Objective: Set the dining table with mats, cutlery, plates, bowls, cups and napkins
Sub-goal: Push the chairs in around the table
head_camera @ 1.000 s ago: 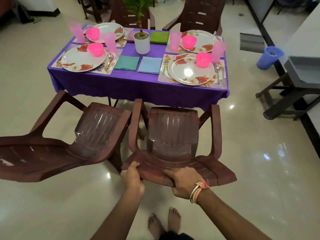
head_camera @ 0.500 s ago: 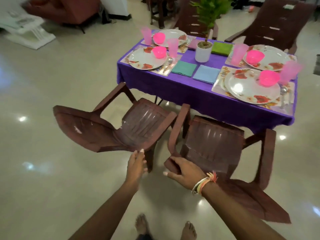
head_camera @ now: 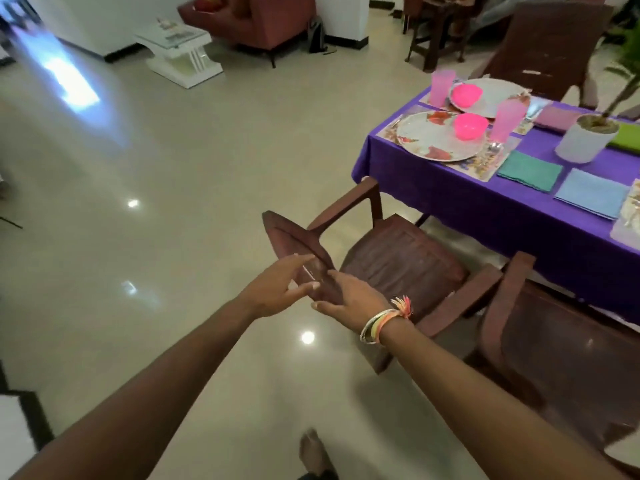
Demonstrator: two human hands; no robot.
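Grips moved off right chair (head_camera: 561,341) to left chair (head_camera: 398,261) backrest; left grip (head_camera: 273,289), right grip (head_camera: 349,299) spread apart, fingers (head_camera: 296,260) straight on rim, unclamped. Worktop (head_camera: 485,206) carries plates (head_camera: 433,138), bowls (head_camera: 470,126), cups (head_camera: 508,116), napkins (head_camera: 529,169): setting apparently complete, seating adjustment remains.

Single head-worn wide-angle view, looking forward and down at the floor (head_camera: 173,202), with the brown chair (head_camera: 398,258) close in at centre. The table (head_camera: 450,188) sits farther off at two o'clock, clipped by the right edge.

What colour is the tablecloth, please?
The tablecloth is purple, clearest in the head view.
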